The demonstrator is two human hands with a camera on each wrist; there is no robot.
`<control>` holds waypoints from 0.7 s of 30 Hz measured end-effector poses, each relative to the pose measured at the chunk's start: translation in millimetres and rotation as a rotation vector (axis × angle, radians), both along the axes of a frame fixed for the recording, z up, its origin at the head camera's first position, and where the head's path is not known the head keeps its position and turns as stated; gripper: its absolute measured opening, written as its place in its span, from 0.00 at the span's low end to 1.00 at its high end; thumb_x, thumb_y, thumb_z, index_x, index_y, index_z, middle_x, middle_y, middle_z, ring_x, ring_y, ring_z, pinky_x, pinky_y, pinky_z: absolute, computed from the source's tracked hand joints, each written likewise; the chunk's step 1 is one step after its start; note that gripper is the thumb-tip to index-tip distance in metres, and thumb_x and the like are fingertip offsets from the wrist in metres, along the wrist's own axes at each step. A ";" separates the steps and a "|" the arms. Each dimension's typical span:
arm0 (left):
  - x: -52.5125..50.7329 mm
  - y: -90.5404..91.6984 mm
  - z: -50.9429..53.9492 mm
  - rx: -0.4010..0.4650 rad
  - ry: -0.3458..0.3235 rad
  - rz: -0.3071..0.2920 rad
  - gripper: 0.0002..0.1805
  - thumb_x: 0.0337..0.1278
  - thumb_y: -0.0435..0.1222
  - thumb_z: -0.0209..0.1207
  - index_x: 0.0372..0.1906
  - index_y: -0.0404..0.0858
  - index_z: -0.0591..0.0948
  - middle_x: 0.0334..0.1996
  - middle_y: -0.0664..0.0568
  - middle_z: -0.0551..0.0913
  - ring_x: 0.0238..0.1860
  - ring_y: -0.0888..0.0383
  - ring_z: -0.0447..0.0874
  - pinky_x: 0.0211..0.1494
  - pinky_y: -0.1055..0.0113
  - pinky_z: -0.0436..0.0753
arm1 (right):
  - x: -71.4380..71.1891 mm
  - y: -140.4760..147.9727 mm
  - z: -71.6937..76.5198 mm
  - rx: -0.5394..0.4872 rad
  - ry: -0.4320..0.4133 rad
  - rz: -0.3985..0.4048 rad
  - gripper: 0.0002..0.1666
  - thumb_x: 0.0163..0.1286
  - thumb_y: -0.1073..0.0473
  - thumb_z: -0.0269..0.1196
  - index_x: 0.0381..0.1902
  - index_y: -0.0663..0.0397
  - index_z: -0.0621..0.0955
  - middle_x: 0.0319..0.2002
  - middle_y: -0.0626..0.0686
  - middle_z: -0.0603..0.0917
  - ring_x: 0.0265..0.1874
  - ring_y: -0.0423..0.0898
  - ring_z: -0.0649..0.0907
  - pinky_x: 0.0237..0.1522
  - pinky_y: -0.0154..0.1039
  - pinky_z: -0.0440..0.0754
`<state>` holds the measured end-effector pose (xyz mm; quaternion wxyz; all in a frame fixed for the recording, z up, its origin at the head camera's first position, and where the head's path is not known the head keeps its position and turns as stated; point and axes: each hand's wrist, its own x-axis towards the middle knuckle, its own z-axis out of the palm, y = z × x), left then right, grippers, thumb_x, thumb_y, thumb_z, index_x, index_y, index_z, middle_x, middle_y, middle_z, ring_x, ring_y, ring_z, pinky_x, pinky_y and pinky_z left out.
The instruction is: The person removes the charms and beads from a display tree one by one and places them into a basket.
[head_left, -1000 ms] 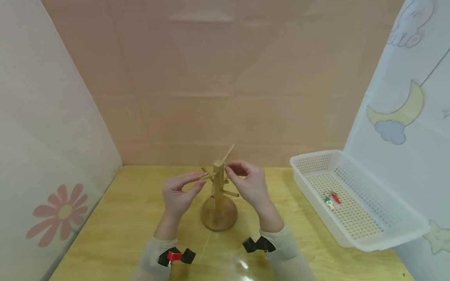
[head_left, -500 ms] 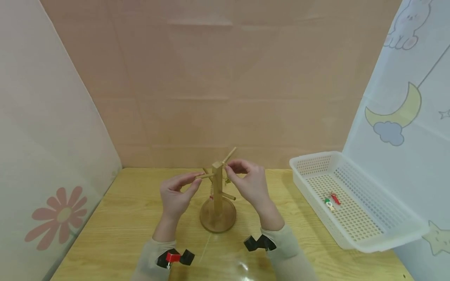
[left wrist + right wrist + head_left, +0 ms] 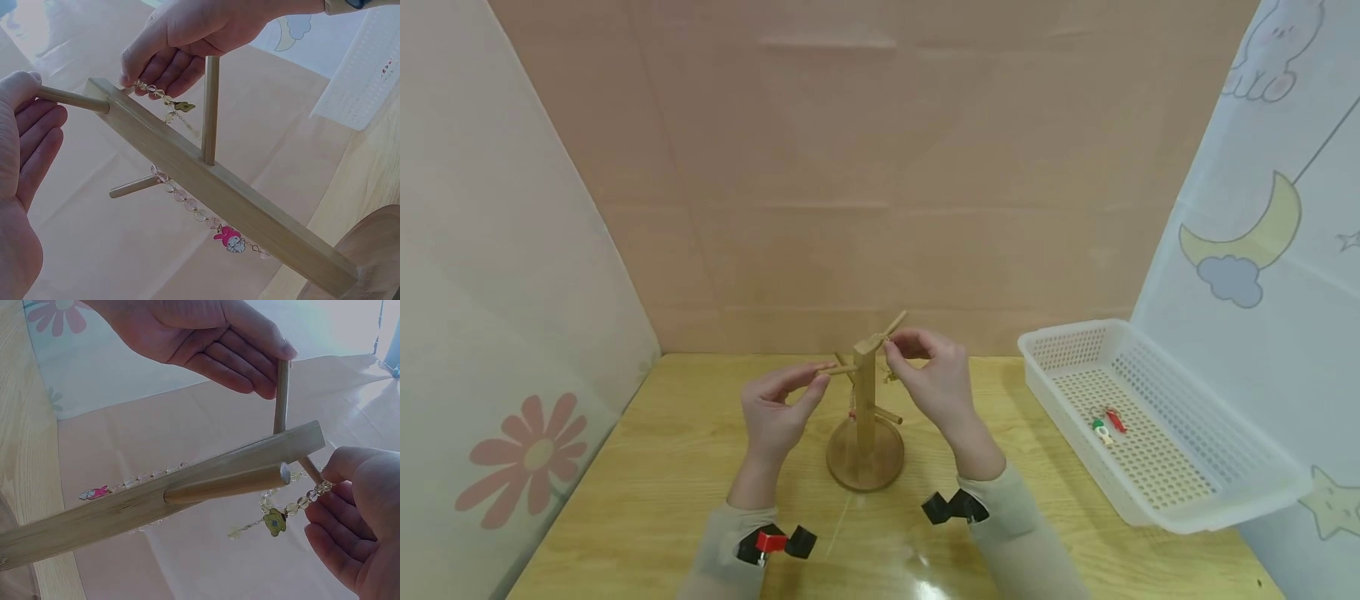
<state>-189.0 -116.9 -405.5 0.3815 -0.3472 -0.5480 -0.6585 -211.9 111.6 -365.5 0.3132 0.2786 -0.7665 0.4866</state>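
Note:
A wooden peg stand [image 3: 865, 408] with a round base rises at the middle of the table. My left hand [image 3: 777, 412] pinches the end of its upper left peg [image 3: 75, 99] between thumb and fingers. With thumb and fingertips, my right hand [image 3: 936, 383] holds a clear beaded bracelet [image 3: 304, 502] with a yellow bear-like charm [image 3: 274, 522]. That bracelet is at the upper back peg [image 3: 895, 323]; whether it fully loops the peg is hard to tell. Another beaded bracelet [image 3: 190, 204], with a pink and white character charm [image 3: 230, 239], hangs from a lower peg [image 3: 134, 186].
To the right stands a white perforated basket [image 3: 1078, 458]. Inside lie a red charm [image 3: 1116, 419] and a green and white charm [image 3: 1102, 432]. A free lower peg [image 3: 887, 414] juts right from the post. Cloth walls surround the wooden table [image 3: 647, 500].
My right hand has shifted slightly upward along the back peg with the bracelet. The left fingers have slid a little left, and the stand has turned slightly.

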 end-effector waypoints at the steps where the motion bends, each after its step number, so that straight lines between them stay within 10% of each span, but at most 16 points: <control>1: -0.4 -0.1 0.0 -0.001 -0.002 0.004 0.11 0.65 0.31 0.74 0.38 0.22 0.90 0.40 0.46 0.93 0.41 0.56 0.95 0.45 0.68 0.90 | -0.6 0.4 0.0 -0.001 -0.001 -0.007 0.02 0.71 0.64 0.73 0.39 0.59 0.91 0.34 0.50 0.92 0.32 0.45 0.90 0.37 0.46 0.90; 21: -1.5 -1.6 0.9 -0.002 0.010 -0.009 0.09 0.65 0.29 0.73 0.38 0.22 0.89 0.41 0.47 0.93 0.41 0.57 0.94 0.44 0.68 0.90 | -2.1 2.6 3.8 -0.023 0.038 -0.043 0.02 0.69 0.66 0.73 0.38 0.60 0.91 0.33 0.51 0.92 0.31 0.45 0.90 0.36 0.45 0.90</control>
